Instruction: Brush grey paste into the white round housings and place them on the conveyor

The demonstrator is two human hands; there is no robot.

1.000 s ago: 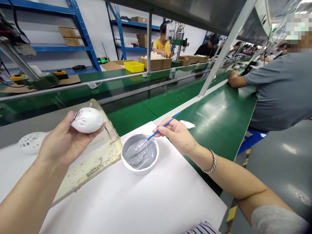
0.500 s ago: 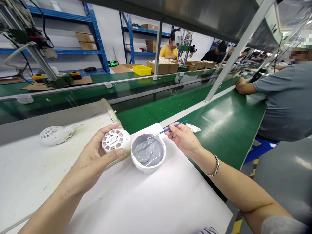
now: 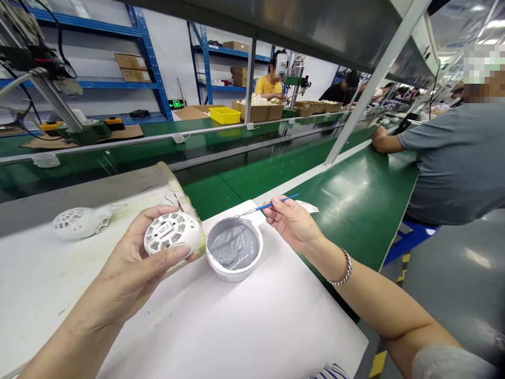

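Observation:
Between thumb and fingers, my left hand [image 3: 136, 258] grips a round white plastic part [image 3: 172, 234] with slotted openings and a small label facing up. Just right of it stands a white tub [image 3: 232, 276] of grey paste [image 3: 233, 245] on a white sheet. My right hand [image 3: 294, 223] pinches a thin blue brush [image 3: 272, 204], whose tip is over the tub's back rim. A second white slotted part [image 3: 81, 222] lies on the board to the left.
A white scrap [image 3: 307, 207] lies behind my right hand. A slanted metal post [image 3: 374, 87] rises from the bench. At the right sits a person in a grey shirt [image 3: 461, 163]. Across the line are a yellow bin [image 3: 224, 115] and cardboard boxes.
My left hand has moved left with the white part, away from the tub, and the part has turned a little. The brush tip has lifted from inside the tub to its back rim.

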